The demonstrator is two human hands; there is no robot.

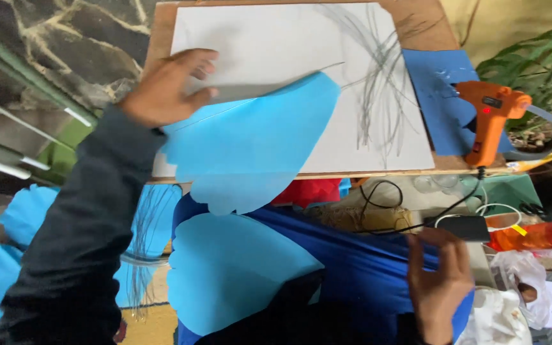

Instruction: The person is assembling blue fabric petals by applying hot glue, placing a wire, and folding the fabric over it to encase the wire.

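Light blue paper shape is cut, not glued: left hand flat on it, right hand open, glue gun parked.

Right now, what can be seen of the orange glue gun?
The glue gun is orange plastic with a dark patch on its body. It stands upright on its handle at the right edge of the wooden board, over a dark blue sheet. A black cord leaves its base. Neither hand touches it.
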